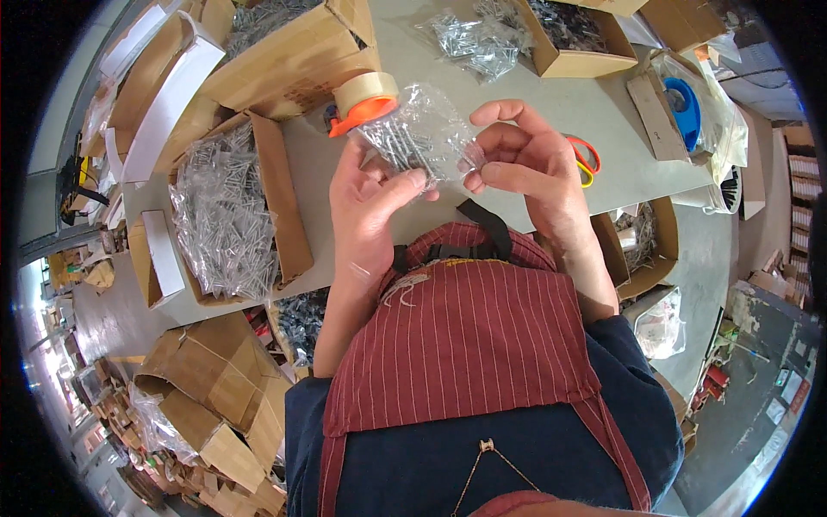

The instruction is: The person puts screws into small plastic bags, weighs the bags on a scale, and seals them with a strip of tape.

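Between my hands is a clear plastic bag (413,138) of small silvery metal pieces that look like screws. My left hand (369,185) is closed on the bag's lower left side, its thumb lying over the front. My right hand (527,164) pinches the bag's right edge between thumb and fingers, with the forefinger raised off it. Just behind the bag stands an orange tape dispenser (366,112) with a roll of beige tape (365,87). To the right of my right hand lie scissors with red and yellow handles (586,159), partly hidden by that hand.
An open carton on the left (289,215) holds many filled clear bags (222,215). More filled bags (482,39) lie at the table's far side, beside another carton (586,62). A blue tape dispenser (682,114) sits at the right. Cartons (215,379) stand below the table's left edge.
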A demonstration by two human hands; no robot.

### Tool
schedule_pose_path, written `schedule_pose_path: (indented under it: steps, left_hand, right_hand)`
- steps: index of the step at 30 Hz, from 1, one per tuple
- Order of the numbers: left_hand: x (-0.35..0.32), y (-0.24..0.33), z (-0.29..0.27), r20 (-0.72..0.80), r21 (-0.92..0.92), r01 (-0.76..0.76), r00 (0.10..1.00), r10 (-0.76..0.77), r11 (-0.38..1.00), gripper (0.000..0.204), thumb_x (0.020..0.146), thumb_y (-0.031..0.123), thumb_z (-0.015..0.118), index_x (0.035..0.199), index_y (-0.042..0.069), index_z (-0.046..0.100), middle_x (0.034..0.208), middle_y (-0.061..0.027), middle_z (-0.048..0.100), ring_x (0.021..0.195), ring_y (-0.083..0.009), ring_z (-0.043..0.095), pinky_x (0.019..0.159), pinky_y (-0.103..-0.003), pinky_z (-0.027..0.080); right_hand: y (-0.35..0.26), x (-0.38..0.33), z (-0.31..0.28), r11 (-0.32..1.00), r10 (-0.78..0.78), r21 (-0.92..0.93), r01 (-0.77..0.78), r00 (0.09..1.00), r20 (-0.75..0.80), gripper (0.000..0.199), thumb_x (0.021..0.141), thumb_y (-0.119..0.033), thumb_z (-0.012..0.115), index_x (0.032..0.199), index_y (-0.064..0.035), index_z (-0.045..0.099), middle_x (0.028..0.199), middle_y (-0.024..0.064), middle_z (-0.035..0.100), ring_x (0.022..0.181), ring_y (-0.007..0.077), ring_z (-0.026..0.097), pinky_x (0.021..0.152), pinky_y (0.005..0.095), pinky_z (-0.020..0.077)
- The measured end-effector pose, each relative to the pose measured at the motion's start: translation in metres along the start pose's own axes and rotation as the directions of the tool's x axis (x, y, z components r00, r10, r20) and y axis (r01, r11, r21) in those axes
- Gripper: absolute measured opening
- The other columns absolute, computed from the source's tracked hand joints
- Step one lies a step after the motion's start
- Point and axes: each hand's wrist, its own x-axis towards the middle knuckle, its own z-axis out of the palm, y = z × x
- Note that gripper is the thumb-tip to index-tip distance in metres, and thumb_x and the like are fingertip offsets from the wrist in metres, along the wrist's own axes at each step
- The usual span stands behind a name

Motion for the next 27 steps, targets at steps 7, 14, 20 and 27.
schedule_pose_path:
  steps: [7, 14, 20, 27]
  left_hand:
    - [-0.002, -0.001, -0.002, 0.003, 0.009, -0.022, 1.000, 0.022, 1.000, 0.061, 0.080, -0.002, 0.064, 0.138, -0.002, 0.045, 0.114, -0.0123, 0.064, 0.097, -0.0191, 0.064, 0.073, -0.034, 0.057]
    - [-0.002, -0.001, -0.001, 0.006, 0.014, -0.036, 0.999, 0.036, 0.999, 0.059, 0.081, -0.002, 0.065, 0.137, -0.001, 0.046, 0.114, -0.0119, 0.064, 0.095, -0.0190, 0.065, 0.071, -0.033, 0.057]
    - [-0.003, -0.004, 0.001, 0.011, 0.025, -0.023, 1.000, 0.023, 0.999, 0.059, 0.082, -0.003, 0.066, 0.137, 0.000, 0.043, 0.110, -0.0114, 0.064, 0.090, -0.0177, 0.065, 0.071, -0.032, 0.055]
    - [-0.003, -0.003, 0.002, -0.005, 0.086, -0.045, 0.999, 0.046, 0.995, 0.058, 0.084, -0.004, 0.065, 0.137, 0.001, 0.041, 0.111, -0.0100, 0.063, 0.090, -0.0154, 0.064, 0.071, -0.030, 0.054]
  right_hand:
    - [-0.005, -0.003, 0.003, 1.000, 0.001, -0.027, -0.001, 1.000, -0.021, 0.045, 0.082, 0.004, 0.064, 0.126, -0.0010, 0.051, 0.098, 0.0113, 0.065, 0.089, 0.0164, 0.067, 0.081, 0.0278, 0.0532]
    - [-0.007, -0.004, 0.004, 0.997, -0.021, -0.078, 0.019, 1.000, -0.015, 0.045, 0.083, 0.004, 0.066, 0.125, -0.0018, 0.051, 0.097, 0.0102, 0.065, 0.088, 0.0156, 0.066, 0.080, 0.0268, 0.0527]
    - [-0.003, -0.002, 0.005, 0.987, -0.035, -0.160, 0.029, 0.999, -0.034, 0.042, 0.085, 0.001, 0.067, 0.124, -0.0013, 0.052, 0.096, 0.0080, 0.064, 0.089, 0.0128, 0.065, 0.081, 0.0247, 0.0518]
    - [0.009, 0.000, 0.012, 0.973, -0.114, -0.215, 0.085, 0.985, -0.127, 0.033, 0.089, 0.003, 0.062, 0.121, 0.0003, 0.054, 0.100, 0.0060, 0.063, 0.094, 0.0115, 0.062, 0.087, 0.0253, 0.0500]
